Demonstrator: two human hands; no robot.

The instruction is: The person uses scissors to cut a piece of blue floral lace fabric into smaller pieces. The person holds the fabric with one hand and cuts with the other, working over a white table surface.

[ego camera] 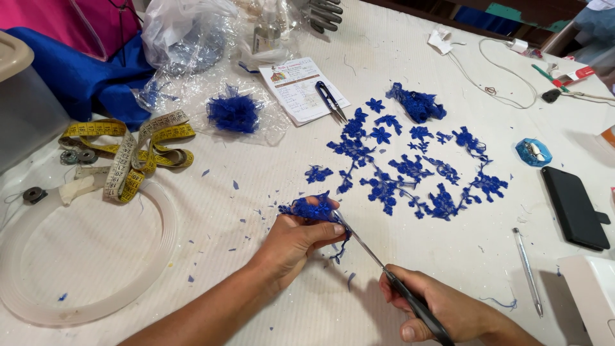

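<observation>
My left hand [291,243] pinches a small piece of blue lace applique [312,208] just above the white table cloth [256,160]. My right hand [442,311] grips the dark handles of a pair of scissors [368,247], whose blades point up-left into the lace piece at my left fingertips. Beyond my hands, many cut blue lace flowers [410,170] lie spread out in a cluster. Small blue scraps dot the cloth around my hands.
A yellow tape measure [131,150] and a clear plastic ring [163,250] lie left. Thread snips [332,101] rest on a printed card. A black phone [573,206], a pen [528,272], a blue pin box [533,152] and a white machine corner [592,298] sit right.
</observation>
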